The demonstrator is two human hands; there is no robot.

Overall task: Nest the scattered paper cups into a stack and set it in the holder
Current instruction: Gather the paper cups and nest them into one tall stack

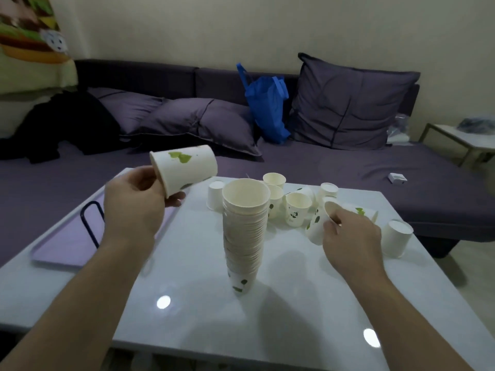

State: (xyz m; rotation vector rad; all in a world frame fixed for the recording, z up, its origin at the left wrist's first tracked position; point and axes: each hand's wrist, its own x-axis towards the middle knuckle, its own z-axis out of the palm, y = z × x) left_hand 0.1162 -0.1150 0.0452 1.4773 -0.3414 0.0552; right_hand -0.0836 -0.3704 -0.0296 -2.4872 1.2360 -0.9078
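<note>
A tall stack of nested white paper cups (245,231) stands upright in the middle of the white table (187,303). My left hand (136,202) holds a single paper cup with green leaf print (184,167) tilted on its side, up and left of the stack. My right hand (348,236) grips the rim of another paper cup (317,223) right of the stack. Several loose cups (297,208) sit behind the stack, some upright, some upside down. A dark wire holder (91,223) stands on the purple tray (67,247) at the left.
An upside-down cup (396,238) stands near the table's right edge. Behind the table runs a purple sofa (348,167) with cushions, a blue bag (267,108) and dark clothes (67,124). A small side table (463,137) is at the far right.
</note>
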